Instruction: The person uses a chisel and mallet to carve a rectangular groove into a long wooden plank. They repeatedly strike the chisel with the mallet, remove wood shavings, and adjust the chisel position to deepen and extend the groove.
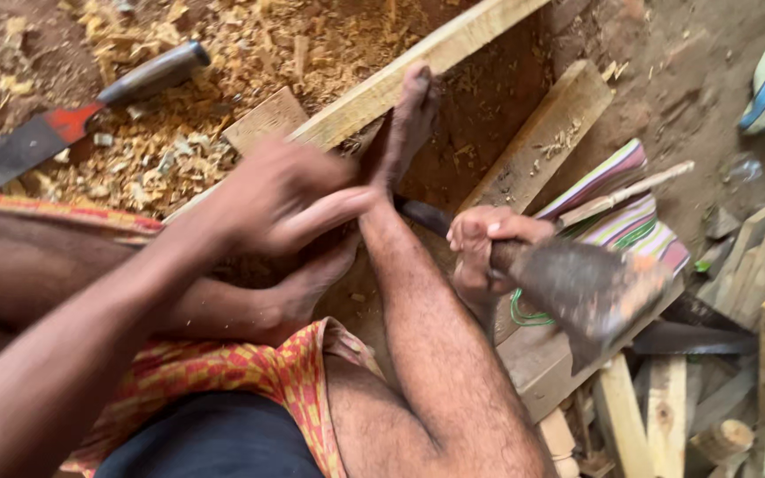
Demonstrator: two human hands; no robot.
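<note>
My right hand [480, 257] is closed around the dark handle of a hatchet [591, 292], just behind its broad metal head, which is blurred and points right over a flat wooden board [533, 354]. My left hand [281, 199], also blurred, hovers with its fingers stretched out toward my right shin and shows nothing in it. My right foot [409, 111] presses on a long pale plank [453, 44] that runs diagonally across the ground. My left foot [312, 283] lies tucked under the right leg.
A chisel [73, 119] with a red and black handle lies on wood shavings [223, 53] at upper left. A short plank [546, 133] and a striped cloth [622, 204] are on the right. Several wood offcuts [754, 336] pile up at lower right.
</note>
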